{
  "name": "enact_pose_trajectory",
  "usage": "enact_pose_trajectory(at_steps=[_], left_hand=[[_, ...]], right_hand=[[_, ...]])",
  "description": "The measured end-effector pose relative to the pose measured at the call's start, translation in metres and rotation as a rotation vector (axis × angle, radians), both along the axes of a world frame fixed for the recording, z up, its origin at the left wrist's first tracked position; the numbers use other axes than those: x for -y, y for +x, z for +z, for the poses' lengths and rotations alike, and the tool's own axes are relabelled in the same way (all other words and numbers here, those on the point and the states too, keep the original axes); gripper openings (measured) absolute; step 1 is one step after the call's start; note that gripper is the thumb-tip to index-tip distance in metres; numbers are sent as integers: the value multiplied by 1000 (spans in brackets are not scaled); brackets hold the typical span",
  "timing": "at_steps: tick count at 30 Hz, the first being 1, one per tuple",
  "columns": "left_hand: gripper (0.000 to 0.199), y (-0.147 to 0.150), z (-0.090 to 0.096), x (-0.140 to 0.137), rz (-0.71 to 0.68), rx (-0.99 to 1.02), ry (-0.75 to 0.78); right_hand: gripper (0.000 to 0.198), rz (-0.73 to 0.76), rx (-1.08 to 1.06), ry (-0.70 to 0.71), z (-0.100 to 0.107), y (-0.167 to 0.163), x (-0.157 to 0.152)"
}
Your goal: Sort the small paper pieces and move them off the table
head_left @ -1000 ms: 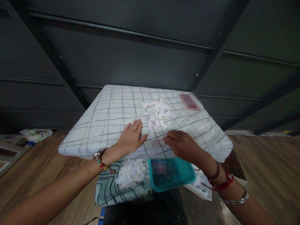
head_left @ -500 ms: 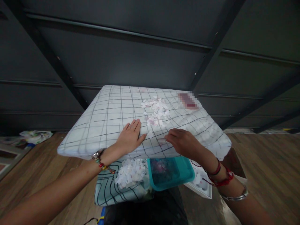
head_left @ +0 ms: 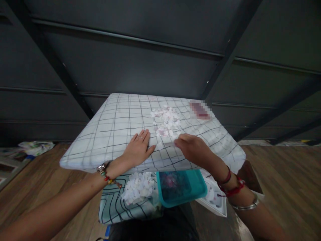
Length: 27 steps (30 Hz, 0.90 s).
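My left hand (head_left: 137, 149) lies flat on the white checked cloth (head_left: 120, 117) covering the table, fingers stretched and thumb out to the right. One small loose white piece (head_left: 159, 145) rests just beyond that thumb. On the right, my right hand (head_left: 192, 147) is closed just above the cloth, fingertips pinched together and pointing left; whatever is between them is too small and blurred to make out. Beyond both hands, a loose pile of small white paper-like pieces (head_left: 167, 120) is spread on the cloth.
Below the table's front edge are a second heap of white pieces (head_left: 139, 187) on dark-lined green fabric (head_left: 110, 201), a teal tray (head_left: 198, 187) and a white box (head_left: 215, 201). A pixelated reddish item (head_left: 200, 110) lies at the back right. Dark panels (head_left: 140, 67) stand behind.
My right hand has shifted slightly left and forward, nearer the pile, still closed. My left hand stays flat in place on the cloth.
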<state>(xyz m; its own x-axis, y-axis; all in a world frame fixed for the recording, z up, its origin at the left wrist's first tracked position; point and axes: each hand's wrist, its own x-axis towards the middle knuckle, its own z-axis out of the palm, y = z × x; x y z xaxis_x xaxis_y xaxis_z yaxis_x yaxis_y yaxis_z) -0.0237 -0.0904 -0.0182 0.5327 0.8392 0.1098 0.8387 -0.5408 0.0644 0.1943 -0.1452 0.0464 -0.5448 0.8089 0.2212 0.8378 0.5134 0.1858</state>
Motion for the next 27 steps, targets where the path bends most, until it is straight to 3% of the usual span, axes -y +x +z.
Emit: enact_pose_trajectory(at_steps=[3, 6, 10, 14, 19, 22, 25, 27], left_hand=[[63, 0, 0, 1, 3, 3, -4], [59, -3, 3, -2, -14, 6, -24], [51, -16, 11, -15, -83, 17, -87], [52, -33, 11, -24, 16, -1, -23], [54, -42, 1, -24, 41, -7, -18], [53, -37, 2, -22, 36, 4, -15], [55, -27, 8, -22, 9, 40, -23], [58, -18, 9, -23, -4, 65, -33]], right_hand=[[22, -26, -11, 34, -8, -18, -23], [21, -12, -2, 10, -14, -28, -25], [18, 52, 8, -35, -12, -38, -6], [16, 110, -37, -76, -9, -62, 17], [16, 198, -86, -69, -7, -86, 36], [17, 107, -95, -43, 1, -73, 29], [21, -124, -72, -3, 7, -45, 1], [22, -184, -52, 41, 4, -27, -21]])
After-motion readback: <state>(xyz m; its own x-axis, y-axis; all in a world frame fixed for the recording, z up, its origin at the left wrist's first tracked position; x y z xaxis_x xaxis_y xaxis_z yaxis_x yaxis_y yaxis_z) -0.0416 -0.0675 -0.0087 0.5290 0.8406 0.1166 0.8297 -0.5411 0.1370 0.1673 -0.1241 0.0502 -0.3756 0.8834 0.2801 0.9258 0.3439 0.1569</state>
